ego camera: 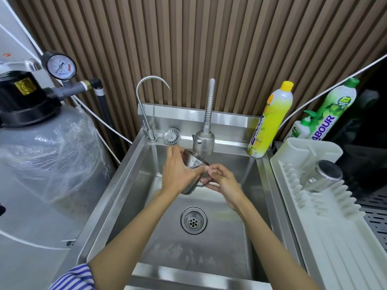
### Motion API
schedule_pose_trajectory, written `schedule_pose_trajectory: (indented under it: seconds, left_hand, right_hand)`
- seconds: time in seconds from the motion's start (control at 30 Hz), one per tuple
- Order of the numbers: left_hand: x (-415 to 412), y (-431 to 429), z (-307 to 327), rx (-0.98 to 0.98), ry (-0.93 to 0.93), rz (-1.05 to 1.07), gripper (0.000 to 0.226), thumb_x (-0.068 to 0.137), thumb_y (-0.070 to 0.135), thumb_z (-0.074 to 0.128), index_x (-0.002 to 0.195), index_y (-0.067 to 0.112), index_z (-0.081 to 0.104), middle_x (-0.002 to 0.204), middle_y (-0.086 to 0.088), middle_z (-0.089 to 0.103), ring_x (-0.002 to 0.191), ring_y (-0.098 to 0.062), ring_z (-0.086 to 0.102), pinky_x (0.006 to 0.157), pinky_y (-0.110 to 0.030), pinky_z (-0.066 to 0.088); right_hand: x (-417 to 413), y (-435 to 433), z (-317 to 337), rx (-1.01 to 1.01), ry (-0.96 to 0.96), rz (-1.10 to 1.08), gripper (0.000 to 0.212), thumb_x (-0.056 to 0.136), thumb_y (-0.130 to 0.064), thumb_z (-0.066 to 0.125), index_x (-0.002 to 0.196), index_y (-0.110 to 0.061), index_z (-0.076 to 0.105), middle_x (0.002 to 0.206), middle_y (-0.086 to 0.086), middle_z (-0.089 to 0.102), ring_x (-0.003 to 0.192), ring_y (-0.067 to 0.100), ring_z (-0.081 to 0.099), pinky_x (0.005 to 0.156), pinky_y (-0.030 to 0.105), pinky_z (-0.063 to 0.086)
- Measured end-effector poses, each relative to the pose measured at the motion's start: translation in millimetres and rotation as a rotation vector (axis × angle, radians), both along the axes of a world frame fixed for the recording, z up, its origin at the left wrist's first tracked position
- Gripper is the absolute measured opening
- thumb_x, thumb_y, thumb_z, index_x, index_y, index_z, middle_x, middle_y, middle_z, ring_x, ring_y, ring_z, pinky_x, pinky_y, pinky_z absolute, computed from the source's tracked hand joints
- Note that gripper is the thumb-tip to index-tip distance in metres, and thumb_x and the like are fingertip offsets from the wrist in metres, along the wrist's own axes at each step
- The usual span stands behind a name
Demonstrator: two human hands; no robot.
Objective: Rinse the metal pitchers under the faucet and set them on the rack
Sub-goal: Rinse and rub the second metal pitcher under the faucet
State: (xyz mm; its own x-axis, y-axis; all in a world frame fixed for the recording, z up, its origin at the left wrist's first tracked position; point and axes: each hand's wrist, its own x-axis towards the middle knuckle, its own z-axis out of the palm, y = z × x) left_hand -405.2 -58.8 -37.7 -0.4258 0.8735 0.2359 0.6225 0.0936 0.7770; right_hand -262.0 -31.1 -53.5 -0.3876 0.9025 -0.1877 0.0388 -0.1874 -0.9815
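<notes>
Pitcher (195, 163) hangs tilted over the sink (209, 250), its far end just beneath the faucet (204, 141) head. Left hand (179, 174) curls round its body; right hand (224, 183) pinches its handle from the right. 2nd pitcher (323, 174) lies bottom-up on the rack (326, 227), right of the sink. Yellow bottle (270, 122) stands at the sink's far right corner.

Pitcher (195, 164) under faucet (204, 141), over sink (117, 191); another pitcher (322, 175) on rack (326, 237) at right.
</notes>
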Motion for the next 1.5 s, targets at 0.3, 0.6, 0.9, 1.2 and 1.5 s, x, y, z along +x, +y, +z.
schedule_pose_trajectory:
  seconds: [0.3,0.6,0.9,1.2,1.5]
  left_hand:
    - [9.8,0.0,-25.4,-0.252,-0.628,-0.084,0.061,0.057,0.042,0.085,0.099,0.015,0.05,0.103,-0.003,0.062,0.096,-0.015,0.062,0.088,-0.033,0.053]
    - [29.4,7.5,-35.8,-0.051,-0.878,-0.079,0.069,0.062,-0.003,0.081,0.116,0.007,0.041,0.118,-0.007,0.057,0.094,-0.008,0.06,0.084,-0.017,0.05]
    - [34.7,1.9,-21.6,0.32,-0.409,0.093,0.079,0.053,0.001,0.086,0.119,0.011,0.044,0.114,-0.001,0.047,0.101,-0.009,0.052,0.089,-0.004,0.036]
    - [9.1,-9.0,-4.7,0.214,-0.094,0.043,0.076,0.052,0.028,0.088,0.118,0.013,0.054,0.112,0.0,0.053,0.102,-0.017,0.055,0.09,-0.03,0.046]
    - [8.4,-2.5,-8.3,-0.198,-0.477,0.058,0.059,0.063,0.042,0.082,0.107,0.01,0.06,0.099,0.001,0.061,0.091,-0.012,0.057,0.086,-0.023,0.045]
  right_hand:
    - [18.1,10.4,39.0,0.468,-0.785,0.05,0.008,0.091,-0.019,0.049,0.091,-0.014,0.055,0.082,0.01,0.07,0.082,0.029,0.067,0.081,0.041,0.052]
    - [22.0,10.9,43.5,0.721,-0.905,0.004,0.009,0.091,-0.015,0.052,0.098,-0.011,0.053,0.095,0.011,0.066,0.084,0.029,0.061,0.065,0.027,0.037]
    - [13.8,28.1,21.4,0.257,-0.194,0.041,0.008,0.091,-0.003,0.052,0.094,-0.01,0.053,0.087,0.001,0.054,0.082,0.01,0.049,0.075,0.012,0.039]
    - [-4.2,8.8,-1.9,-0.092,0.145,0.024,0.016,0.094,-0.002,0.043,0.083,-0.011,0.049,0.082,0.01,0.052,0.082,0.02,0.055,0.091,0.031,0.048]
    - [10.7,11.4,23.4,0.261,-0.565,-0.094,0.011,0.089,-0.014,0.058,0.085,-0.006,0.062,0.08,0.013,0.069,0.071,0.025,0.07,0.068,0.037,0.059]
